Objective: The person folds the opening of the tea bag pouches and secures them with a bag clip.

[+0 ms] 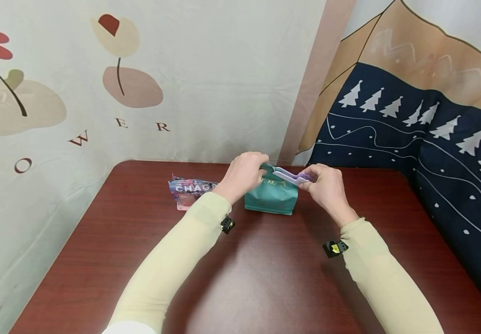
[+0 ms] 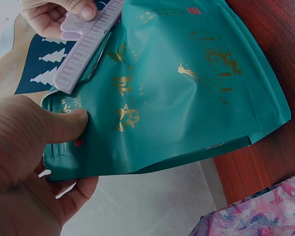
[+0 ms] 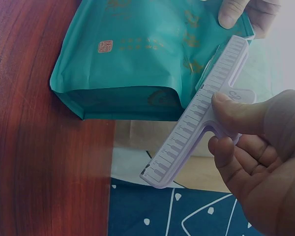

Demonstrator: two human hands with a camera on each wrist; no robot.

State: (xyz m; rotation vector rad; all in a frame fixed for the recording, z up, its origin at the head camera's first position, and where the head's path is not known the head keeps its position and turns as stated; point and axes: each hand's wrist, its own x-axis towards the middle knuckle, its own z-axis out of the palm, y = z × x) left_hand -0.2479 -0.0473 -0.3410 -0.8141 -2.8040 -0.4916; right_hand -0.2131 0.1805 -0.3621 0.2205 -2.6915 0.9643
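Observation:
A teal foil bag (image 1: 271,200) with gold lettering stands upright near the table's far edge. My left hand (image 1: 243,174) pinches one top corner of it, thumb in front and fingers behind, as the left wrist view shows. A pale purple sealing clip (image 3: 195,115) with a piano-key pattern is in my right hand (image 1: 325,185). Thumb and fingers squeeze its handle tabs. Slanting across the bag's folded top edge, the clip reaches close to my left thumb, while its other end sticks out past the bag's side.
To the left of the teal bag stands a pink and blue pouch (image 1: 187,197) printed with "CHAGA", partly covered by my left hand. The dark red wooden table (image 1: 265,283) meets a floral cloth (image 1: 223,93) behind it and a navy tree-patterned cloth (image 1: 390,134) at right.

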